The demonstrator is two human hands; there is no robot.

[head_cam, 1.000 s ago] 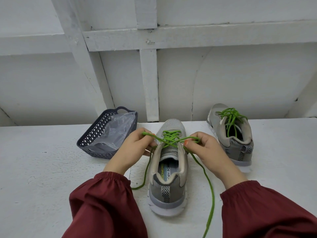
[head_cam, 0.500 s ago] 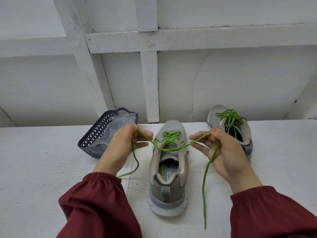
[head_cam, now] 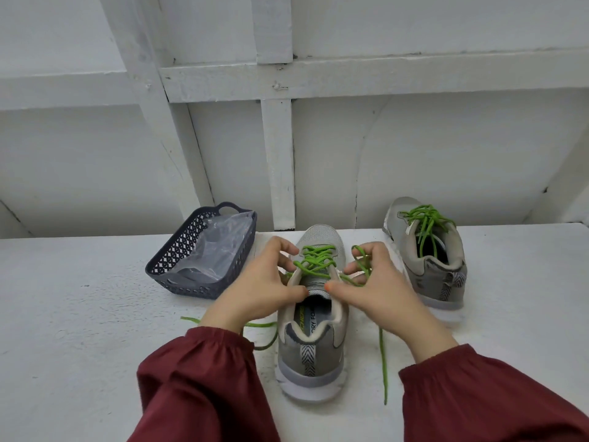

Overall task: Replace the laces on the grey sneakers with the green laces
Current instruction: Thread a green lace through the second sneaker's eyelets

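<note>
- Step in hand, as we judge it: tying off the near grey mesh sneaker (head_cam: pixel 314 317); its green round-cord lace (head_cam: pixel 315 261) is crossed up through the eyelets to the top; the shoe stands heel toward us, mid-way along the white painted table (head_cam: pixel 79 330).
- Hands close together over the tongue, thumbs nearly meeting; the right hand (head_cam: pixel 379 282) has the lace looped over its curled fingers; the left hand (head_cam: pixel 264 285) curls at the left eyelet row, but its own back hides the grip, so we cannot tell whether it pinches the cord.
- Loose tails: one runs out across the table from under the left wrist; the other trails down to the right of the heel.
- Next move, we reckon, calls for crossing both tails and drawing them snug with even pull; the cord looks round and slick, so a knot may slip unless set firm.
- Second grey sneaker (head_cam: pixel 428 250) at far right, well apart, already carries a second green lace (head_cam: pixel 425 223), lying slack.
- Materials: knit mesh toe, padded collar, white foam sole, chevron-striped heel tab.
- Dark grey lattice plastic basket (head_cam: pixel 178 260) to the left; a crumpled clear plastic bag (head_cam: pixel 220 250) inside.
</note>
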